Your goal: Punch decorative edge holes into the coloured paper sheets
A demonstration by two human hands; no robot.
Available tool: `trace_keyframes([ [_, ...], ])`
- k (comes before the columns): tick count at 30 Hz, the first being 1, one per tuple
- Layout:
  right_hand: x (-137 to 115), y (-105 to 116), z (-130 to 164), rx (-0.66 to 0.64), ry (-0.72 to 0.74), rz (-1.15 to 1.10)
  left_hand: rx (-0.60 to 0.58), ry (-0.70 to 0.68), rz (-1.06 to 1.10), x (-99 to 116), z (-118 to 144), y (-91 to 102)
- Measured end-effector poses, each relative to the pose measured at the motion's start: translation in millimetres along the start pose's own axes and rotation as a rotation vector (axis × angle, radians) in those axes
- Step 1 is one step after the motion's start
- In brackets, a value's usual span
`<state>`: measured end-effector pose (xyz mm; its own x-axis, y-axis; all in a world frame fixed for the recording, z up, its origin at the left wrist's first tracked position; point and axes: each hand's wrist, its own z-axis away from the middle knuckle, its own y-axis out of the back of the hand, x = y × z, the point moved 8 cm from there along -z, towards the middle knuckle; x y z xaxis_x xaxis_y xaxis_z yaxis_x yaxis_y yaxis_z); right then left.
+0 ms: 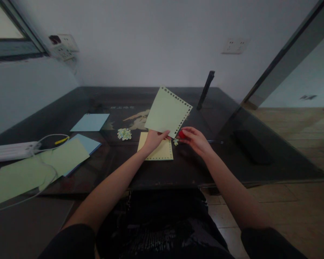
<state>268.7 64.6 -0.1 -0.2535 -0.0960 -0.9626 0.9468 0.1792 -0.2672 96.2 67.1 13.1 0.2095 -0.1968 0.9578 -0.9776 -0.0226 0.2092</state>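
My left hand [154, 141] pinches the lower corner of a pale green paper sheet [167, 111] and holds it tilted above the table. Small punched holes run along its top and right edges. Close by the sheet's lower right corner, my right hand [196, 140] is closed round a small red craft punch [181, 134]. I cannot tell whether the punch touches the paper. Beneath my left hand lies a yellow sheet [159, 154] with holes along its edges. A few cut-out bits [175, 142] lie under the punch, and a larger heap of paper cut-outs [124, 134] sits to the left.
On the dark table [156, 176], a light blue sheet [90, 122] lies at back left. Green sheets [40, 169] and a white power strip [13, 151] with a cable are at front left. A black upright bar [206, 90] stands behind; a dark flat object [251, 146] lies right.
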Motion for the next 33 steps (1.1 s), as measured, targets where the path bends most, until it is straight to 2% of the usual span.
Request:
trace_keyframes([
  [16,-9,7,-4,0.042,0.155,0.076,0.003,0.036,0.023,-2,2,0.8],
  [25,-41,23,-4,0.148,0.267,0.206,0.003,0.049,0.048,-8,0,1.6],
  [30,-61,42,-32,0.170,0.390,0.490,-0.011,0.056,0.067,-6,2,0.6],
  [33,-62,59,-57,0.277,0.415,0.819,-0.013,0.056,0.049,-5,3,0.9],
])
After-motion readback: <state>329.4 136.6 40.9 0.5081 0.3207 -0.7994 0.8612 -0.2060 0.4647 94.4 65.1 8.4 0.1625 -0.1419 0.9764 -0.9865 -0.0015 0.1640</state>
